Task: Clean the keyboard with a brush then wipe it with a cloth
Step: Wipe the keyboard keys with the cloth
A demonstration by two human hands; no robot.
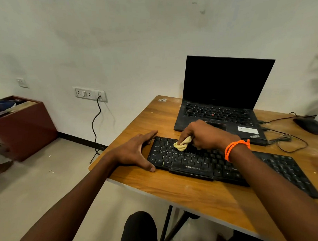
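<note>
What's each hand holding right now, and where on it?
The right hand grips a bunched yellow cloth by its upper end, the free end on the keyboard. The left hand holds nothing, only braces the keyboard's left edge.

Setting: small office or workroom. Evidence: wooden surface [170, 191] on thin metal legs, set against a plain white wall; open black laptop [225, 97] with dark screen; external black keyboard [225, 166]; mouse [309, 125] with loose cables at far right. Wall socket panel [89, 94] with one black lead plugged in. Bare pale floor; reddish-brown storage box [24, 126] against wall at left.
</note>
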